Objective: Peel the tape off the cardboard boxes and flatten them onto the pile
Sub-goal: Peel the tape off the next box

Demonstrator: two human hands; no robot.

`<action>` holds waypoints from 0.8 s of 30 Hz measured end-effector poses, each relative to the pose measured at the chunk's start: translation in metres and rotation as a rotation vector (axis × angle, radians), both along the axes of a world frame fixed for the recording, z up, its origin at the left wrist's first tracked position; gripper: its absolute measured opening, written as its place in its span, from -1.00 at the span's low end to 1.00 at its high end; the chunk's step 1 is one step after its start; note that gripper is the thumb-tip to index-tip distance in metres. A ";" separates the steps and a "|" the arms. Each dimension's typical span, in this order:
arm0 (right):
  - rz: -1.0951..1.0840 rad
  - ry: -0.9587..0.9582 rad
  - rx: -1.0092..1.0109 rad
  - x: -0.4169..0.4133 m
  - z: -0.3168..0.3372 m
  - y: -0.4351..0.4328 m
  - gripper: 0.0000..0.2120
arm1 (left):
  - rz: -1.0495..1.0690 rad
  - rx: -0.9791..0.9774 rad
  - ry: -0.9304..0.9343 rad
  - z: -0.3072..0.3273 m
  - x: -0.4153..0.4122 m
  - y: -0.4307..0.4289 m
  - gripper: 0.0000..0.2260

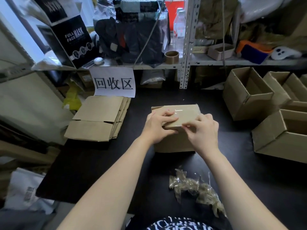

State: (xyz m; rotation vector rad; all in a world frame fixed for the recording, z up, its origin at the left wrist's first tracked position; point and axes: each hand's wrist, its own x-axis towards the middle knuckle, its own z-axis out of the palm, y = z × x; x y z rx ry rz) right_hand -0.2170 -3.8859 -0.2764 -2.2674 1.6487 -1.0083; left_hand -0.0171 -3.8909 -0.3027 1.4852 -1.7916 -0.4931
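Observation:
A small closed cardboard box (186, 113) stands in the middle of the black table (99, 163), with clear glossy tape along its top. My left hand (157, 125) grips the box's near left corner, fingers laid over the top. My right hand (202, 130) is at the near top edge, fingertips pinching at the tape end there. A pile of flattened boxes (98, 117) lies at the left of the table. A heap of crumpled peeled tape (196, 188) sits near the front edge, to the right.
Several open cardboard boxes (245, 95) stand at the right. A white paper sign (114, 83) hangs from the shelf behind the pile. The shelf holds a tape roll (172, 56), bags, bottles and a black mask box (73, 39).

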 end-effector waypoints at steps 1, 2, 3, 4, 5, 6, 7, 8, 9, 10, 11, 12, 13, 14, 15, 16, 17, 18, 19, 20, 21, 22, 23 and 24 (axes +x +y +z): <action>0.011 -0.016 0.001 0.000 -0.002 0.000 -0.95 | 0.008 -0.010 0.004 0.000 -0.001 0.001 -0.46; 0.031 -0.017 0.011 -0.001 -0.004 0.001 -0.95 | 0.012 -0.022 0.001 0.000 -0.001 0.002 -0.47; 0.050 -0.003 0.018 -0.003 -0.007 0.002 -0.93 | 0.008 -0.034 -0.007 0.001 -0.001 0.003 -0.47; 0.066 0.013 0.020 -0.004 -0.009 0.003 -0.91 | -0.002 -0.041 -0.011 0.001 -0.001 0.002 -0.48; 0.081 0.022 0.013 -0.006 -0.011 0.003 -0.90 | -0.010 -0.038 -0.010 0.003 -0.001 0.002 -0.48; 0.101 0.023 -0.002 -0.007 -0.013 0.003 -0.90 | -0.017 -0.024 -0.006 0.004 0.000 0.002 -0.48; 0.125 0.013 -0.021 -0.008 -0.016 0.005 -0.90 | -0.027 -0.008 -0.008 0.005 0.001 0.002 -0.48; 0.145 -0.016 -0.032 -0.008 -0.018 0.008 -0.90 | -0.038 0.005 -0.014 0.005 0.002 0.002 -0.47; 0.156 -0.074 -0.038 -0.009 -0.020 0.013 -0.90 | -0.042 0.011 -0.020 0.006 0.004 0.002 -0.46; 0.145 -0.161 -0.044 -0.012 -0.020 0.017 -0.90 | -0.033 0.018 -0.011 0.007 0.007 0.002 -0.45; 0.103 -0.259 -0.053 -0.018 -0.019 0.018 -0.91 | -0.013 0.035 0.012 0.008 0.011 0.002 -0.45; 0.036 -0.346 -0.041 -0.026 -0.016 0.018 -0.91 | 0.003 0.056 0.040 0.010 0.016 0.001 -0.44; -0.033 -0.407 0.012 -0.033 -0.012 0.016 -0.90 | 0.007 0.076 0.050 0.011 0.019 0.000 -0.44; -0.079 -0.456 0.094 -0.040 -0.007 0.013 -0.91 | -0.003 0.090 0.033 0.012 0.020 -0.001 -0.44; -0.101 -0.509 0.180 -0.045 -0.004 0.011 -0.94 | -0.020 0.090 -0.004 0.012 0.019 -0.002 -0.44; -0.113 -0.582 0.261 -0.046 -0.002 0.011 -0.95 | -0.037 0.077 -0.041 0.011 0.015 -0.003 -0.43; -0.120 -0.659 0.324 -0.045 -0.001 0.013 -0.96 | -0.045 0.060 -0.070 0.009 0.012 -0.004 -0.43; -0.133 -0.713 0.351 -0.041 -0.001 0.016 -0.93 | -0.048 0.049 -0.086 0.008 0.010 -0.004 -0.43; -0.150 -0.743 0.352 -0.038 -0.002 0.018 -0.89 | -0.052 0.045 -0.093 0.007 0.010 -0.004 -0.44; -0.171 -0.765 0.347 -0.036 -0.004 0.020 -0.86 | -0.059 0.046 -0.100 0.008 0.012 -0.003 -0.44; -0.188 -0.785 0.334 -0.036 -0.006 0.021 -0.86 | -0.069 0.048 -0.117 0.011 0.016 -0.001 -0.45; -0.199 -0.808 0.322 -0.036 -0.006 0.021 -0.86 | -0.080 0.051 -0.144 0.014 0.019 0.001 -0.45; -0.201 -0.822 0.309 -0.035 -0.006 0.021 -0.87 | -0.089 0.047 -0.173 0.017 0.022 0.004 -0.46; -0.199 -0.819 0.293 -0.035 -0.005 0.021 -0.88 | -0.097 0.036 -0.194 0.018 0.024 0.006 -0.47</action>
